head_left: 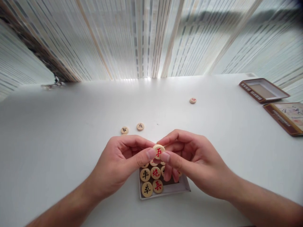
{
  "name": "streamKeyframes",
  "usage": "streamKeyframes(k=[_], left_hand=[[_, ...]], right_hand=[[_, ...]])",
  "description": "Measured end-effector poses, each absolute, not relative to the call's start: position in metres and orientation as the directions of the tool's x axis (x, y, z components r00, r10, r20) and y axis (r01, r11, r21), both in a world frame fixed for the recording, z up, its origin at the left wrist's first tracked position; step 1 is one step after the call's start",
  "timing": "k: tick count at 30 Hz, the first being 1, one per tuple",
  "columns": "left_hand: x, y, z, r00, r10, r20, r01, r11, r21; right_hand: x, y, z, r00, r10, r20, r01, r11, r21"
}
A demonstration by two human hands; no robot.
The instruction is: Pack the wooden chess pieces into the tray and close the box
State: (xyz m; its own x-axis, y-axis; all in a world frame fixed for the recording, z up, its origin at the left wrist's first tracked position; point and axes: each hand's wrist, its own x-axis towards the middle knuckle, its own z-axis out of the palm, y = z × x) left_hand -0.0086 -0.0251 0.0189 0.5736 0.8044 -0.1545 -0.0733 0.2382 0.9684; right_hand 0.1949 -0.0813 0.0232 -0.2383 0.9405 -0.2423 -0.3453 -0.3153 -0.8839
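Observation:
Between the thumbs and fingers of both hands is a round wooden xiangqi piece (pixel 158 152) with a red character facing me. My left hand (pixel 129 160) pinches its left edge, and my right hand (pixel 189 157) pinches the right edge. They hold it just above a shallow box (pixel 175 188) of similar pieces. In the box's near row lie a black-marked piece (pixel 147 189) and a red-marked piece (pixel 157 186). Behind them sit another black-marked piece (pixel 145 174) and a red-marked one (pixel 155 173). My hands hide the box's far part.
Two black-marked pieces, one on the left (pixel 124 130) and one beside it (pixel 140 126), lie beyond my hands. A red-marked piece (pixel 193 100) is farther back on the white table (pixel 71 126). An open box part (pixel 262 90) and a printed box (pixel 287 118) stand far right. Striped curtains (pixel 118 37) hang behind.

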Motion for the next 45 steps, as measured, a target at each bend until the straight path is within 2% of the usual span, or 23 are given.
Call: streamKeyframes(k=[5,8,11,16,19,24,28,33,36,39,45], left_hand=[[-0.008,-0.03,0.022,0.516,0.851,-0.097,0.027,0.097,0.995],[-0.007,-0.035,0.02,0.478,0.878,0.019,0.088,-0.069,0.994],[-0.006,-0.038,0.018,0.451,0.885,0.119,0.073,-0.169,0.983],[-0.006,-0.038,0.02,0.494,0.866,0.079,0.025,-0.105,0.994],[-0.006,-0.038,0.019,0.486,0.873,0.048,0.011,-0.061,0.998],[-0.005,-0.038,0.015,0.468,0.879,0.092,-0.038,-0.084,0.996],[-0.006,-0.037,0.013,0.467,0.87,0.156,-0.011,-0.171,0.985],[-0.006,-0.04,0.014,0.496,0.805,0.325,0.07,-0.411,0.909],[-0.006,-0.041,0.015,0.521,0.773,0.363,0.068,-0.461,0.885],[-0.006,-0.04,0.015,0.518,0.776,0.361,0.063,-0.455,0.888],[-0.006,-0.039,0.019,0.508,0.825,0.247,0.064,-0.323,0.944]], right_hand=[[0.192,-0.081,0.02,-0.146,0.971,-0.192,-0.32,-0.229,-0.919],[0.193,-0.08,0.019,-0.138,0.974,-0.18,-0.304,-0.215,-0.928],[0.195,-0.08,0.021,-0.162,0.965,-0.207,-0.311,-0.249,-0.917],[0.198,-0.078,0.02,-0.236,0.936,-0.262,-0.385,-0.338,-0.859],[0.199,-0.078,0.019,-0.264,0.933,-0.245,-0.438,-0.342,-0.832],[0.198,-0.075,0.02,-0.299,0.917,-0.263,-0.453,-0.379,-0.807],[0.199,-0.074,0.019,-0.3,0.91,-0.288,-0.452,-0.401,-0.797],[0.2,-0.077,0.016,-0.289,0.9,-0.327,-0.411,-0.425,-0.806],[0.199,-0.077,0.018,-0.285,0.902,-0.326,-0.392,-0.419,-0.819],[0.197,-0.077,0.021,-0.29,0.909,-0.299,-0.405,-0.4,-0.822],[0.198,-0.077,0.025,-0.286,0.92,-0.266,-0.384,-0.365,-0.848]])
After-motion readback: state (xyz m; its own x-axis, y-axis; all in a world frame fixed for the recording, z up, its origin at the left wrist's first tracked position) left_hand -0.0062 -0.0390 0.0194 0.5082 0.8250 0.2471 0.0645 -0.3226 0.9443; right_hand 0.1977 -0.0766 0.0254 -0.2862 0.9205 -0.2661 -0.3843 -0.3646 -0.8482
